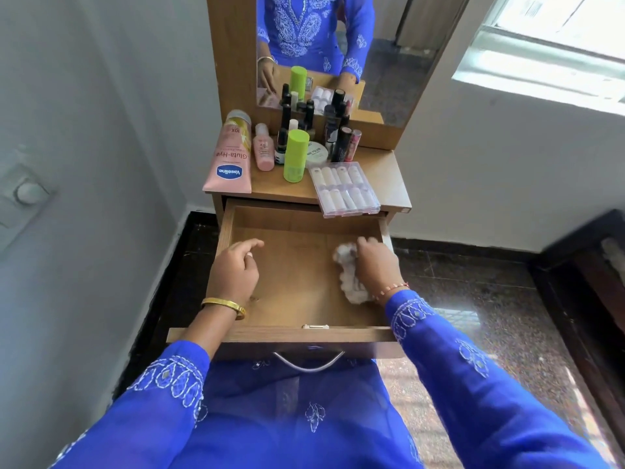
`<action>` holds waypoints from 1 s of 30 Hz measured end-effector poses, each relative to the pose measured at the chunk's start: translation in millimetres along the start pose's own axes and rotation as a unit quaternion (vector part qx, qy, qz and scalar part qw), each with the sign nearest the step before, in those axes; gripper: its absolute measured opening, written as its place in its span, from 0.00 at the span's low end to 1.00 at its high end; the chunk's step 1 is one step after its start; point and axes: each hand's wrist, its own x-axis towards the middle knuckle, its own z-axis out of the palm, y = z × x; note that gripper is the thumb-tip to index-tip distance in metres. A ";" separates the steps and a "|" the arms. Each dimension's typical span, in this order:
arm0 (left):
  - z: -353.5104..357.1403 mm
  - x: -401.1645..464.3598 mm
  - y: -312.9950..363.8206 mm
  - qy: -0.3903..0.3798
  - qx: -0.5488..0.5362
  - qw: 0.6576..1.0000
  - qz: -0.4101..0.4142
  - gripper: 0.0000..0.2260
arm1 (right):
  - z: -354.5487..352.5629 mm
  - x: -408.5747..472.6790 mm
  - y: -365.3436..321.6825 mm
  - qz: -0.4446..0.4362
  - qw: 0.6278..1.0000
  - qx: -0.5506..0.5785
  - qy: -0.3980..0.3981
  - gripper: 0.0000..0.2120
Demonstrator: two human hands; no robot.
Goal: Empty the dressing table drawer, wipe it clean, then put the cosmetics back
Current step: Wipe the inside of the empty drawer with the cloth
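Note:
The wooden drawer (297, 282) is pulled out and holds no cosmetics. My right hand (377, 265) grips a crumpled white cloth (350, 279) against the drawer floor at its right side. My left hand (236, 269) hovers over the drawer's left side with loosely curled fingers and holds nothing. On the tabletop (385, 184) behind stand the cosmetics: a pink Vaseline tube (231, 160), a small pink bottle (263, 147), a green bottle (295, 155), a white jar (316, 154), several dark bottles and lipsticks (341, 140), and a clear case of white tubes (343, 189).
A mirror (338, 45) rises behind the cosmetics and reflects them and a person in blue. A grey wall with a switch (28, 192) is on the left. Dark speckled floor (473, 299) lies to the right, with a dark wooden frame (581, 282) and a window (554, 52).

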 end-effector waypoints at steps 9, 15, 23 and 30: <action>-1.5 2.5 -5.1 0.077 0.004 0.997 -0.030 0.18 | 14.5 45.2 -25.6 0.230 0.926 0.258 0.152 0.18; -0.9 6.0 -10.4 0.014 0.022 0.975 -0.222 0.25 | 26.2 55.3 -50.7 0.255 0.820 0.478 0.186 0.17; -2.4 7.2 -12.9 0.004 0.012 0.973 -0.232 0.24 | 36.8 50.9 -163.4 -0.121 0.964 0.224 -0.072 0.27; -2.5 8.5 -17.9 0.003 0.000 0.974 -0.228 0.23 | 21.5 34.1 -141.8 -0.192 0.954 0.154 -0.170 0.22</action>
